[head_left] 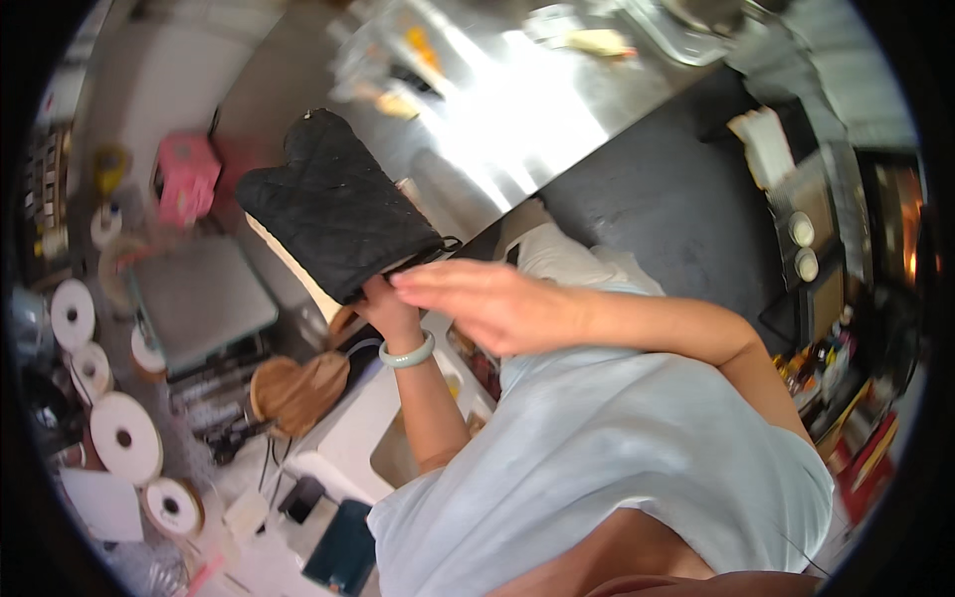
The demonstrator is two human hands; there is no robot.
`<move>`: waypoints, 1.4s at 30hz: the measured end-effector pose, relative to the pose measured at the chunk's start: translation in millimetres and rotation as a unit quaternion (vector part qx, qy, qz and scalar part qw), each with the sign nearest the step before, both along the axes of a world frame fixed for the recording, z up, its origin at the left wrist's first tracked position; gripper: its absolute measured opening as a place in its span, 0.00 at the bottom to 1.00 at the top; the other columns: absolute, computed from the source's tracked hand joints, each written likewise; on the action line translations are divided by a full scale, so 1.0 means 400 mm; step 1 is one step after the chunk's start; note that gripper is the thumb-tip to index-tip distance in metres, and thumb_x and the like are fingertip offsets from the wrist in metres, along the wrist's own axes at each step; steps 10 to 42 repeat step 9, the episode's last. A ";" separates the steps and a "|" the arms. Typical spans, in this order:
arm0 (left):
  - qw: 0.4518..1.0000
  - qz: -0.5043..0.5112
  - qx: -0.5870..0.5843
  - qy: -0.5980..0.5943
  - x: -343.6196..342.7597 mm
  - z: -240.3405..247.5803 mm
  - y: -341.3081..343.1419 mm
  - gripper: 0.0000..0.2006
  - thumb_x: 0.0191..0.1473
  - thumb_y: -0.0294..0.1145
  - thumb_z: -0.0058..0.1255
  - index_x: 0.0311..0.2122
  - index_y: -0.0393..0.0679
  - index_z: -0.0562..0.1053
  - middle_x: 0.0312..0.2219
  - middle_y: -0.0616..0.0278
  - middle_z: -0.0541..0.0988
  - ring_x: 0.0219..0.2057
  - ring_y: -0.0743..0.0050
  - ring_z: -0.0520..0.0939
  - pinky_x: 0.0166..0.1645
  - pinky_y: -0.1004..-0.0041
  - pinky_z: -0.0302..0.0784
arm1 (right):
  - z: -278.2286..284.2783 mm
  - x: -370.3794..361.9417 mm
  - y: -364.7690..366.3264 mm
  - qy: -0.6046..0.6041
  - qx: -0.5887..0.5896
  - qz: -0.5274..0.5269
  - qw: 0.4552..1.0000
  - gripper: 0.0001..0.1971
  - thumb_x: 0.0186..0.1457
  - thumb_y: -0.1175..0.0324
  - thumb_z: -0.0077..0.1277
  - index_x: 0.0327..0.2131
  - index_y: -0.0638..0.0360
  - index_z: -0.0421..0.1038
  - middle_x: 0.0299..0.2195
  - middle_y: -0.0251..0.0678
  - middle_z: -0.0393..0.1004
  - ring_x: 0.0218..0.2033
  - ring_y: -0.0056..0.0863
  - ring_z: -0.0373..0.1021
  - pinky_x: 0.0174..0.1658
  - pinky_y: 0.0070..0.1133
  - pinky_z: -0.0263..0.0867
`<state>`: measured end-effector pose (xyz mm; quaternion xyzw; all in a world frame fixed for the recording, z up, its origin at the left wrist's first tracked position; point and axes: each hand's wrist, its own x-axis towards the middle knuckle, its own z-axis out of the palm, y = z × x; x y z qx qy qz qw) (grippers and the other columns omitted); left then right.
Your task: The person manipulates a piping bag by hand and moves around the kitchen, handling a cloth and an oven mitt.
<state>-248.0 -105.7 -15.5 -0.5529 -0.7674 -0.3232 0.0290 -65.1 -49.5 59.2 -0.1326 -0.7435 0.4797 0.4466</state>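
Observation:
My left hand (388, 306) is pushed into a black quilted oven mitt (338, 204), which hides its fingers. Below the cuff, the wrist wears a pale green bangle (407, 350). The mitt points up and to the left, its thumb part on the upper left, and a small hanging loop sticks out at the cuff. My right hand (497, 303) reaches across from the right, fingers stretched out and slightly blurred. Its fingertips are at the cuff beside my left wrist; whether they touch the mitt is unclear.
A shiny steel table (497, 119) with blurred packages stands ahead. On the left are a flat grey-topped device (204, 298), a pink box (187, 177), several white rolls (125, 438) and a brown cloth item (298, 391). Shelving with jars (802, 229) stands right, near a glowing oven (907, 224).

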 end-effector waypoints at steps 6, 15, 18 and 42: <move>0.888 -0.188 -0.051 -0.416 0.541 0.030 0.022 0.19 0.52 0.31 0.46 0.47 0.33 0.62 0.46 0.55 0.67 0.45 0.65 0.67 0.50 0.70 0.60 | -0.035 0.395 -0.147 -0.121 -0.169 -0.210 0.955 0.13 0.47 0.77 0.38 0.39 0.70 0.63 0.36 0.46 0.66 0.37 0.41 0.63 0.42 0.29 0.59; 0.878 -0.437 0.062 -0.184 0.848 0.024 -0.032 0.31 0.48 0.33 0.52 0.56 0.38 0.54 0.56 0.48 0.56 0.57 0.47 0.54 0.61 0.65 0.43 | -0.008 0.690 -0.229 0.162 -0.295 -0.285 0.897 0.22 0.47 0.74 0.36 0.49 0.63 0.61 0.47 0.45 0.65 0.50 0.32 0.61 0.53 0.17 0.53; 0.878 -0.437 0.062 -0.184 0.848 0.024 -0.032 0.31 0.48 0.33 0.52 0.56 0.38 0.54 0.56 0.48 0.56 0.57 0.47 0.54 0.61 0.65 0.43 | -0.008 0.690 -0.229 0.162 -0.295 -0.285 0.897 0.22 0.47 0.74 0.36 0.49 0.63 0.61 0.47 0.45 0.65 0.50 0.32 0.61 0.53 0.17 0.53; 0.878 -0.437 0.062 -0.184 0.848 0.024 -0.032 0.31 0.48 0.33 0.52 0.56 0.38 0.54 0.56 0.48 0.56 0.57 0.47 0.54 0.61 0.65 0.43 | -0.008 0.690 -0.229 0.162 -0.295 -0.285 0.897 0.22 0.47 0.74 0.36 0.49 0.63 0.61 0.47 0.45 0.65 0.50 0.32 0.61 0.53 0.17 0.53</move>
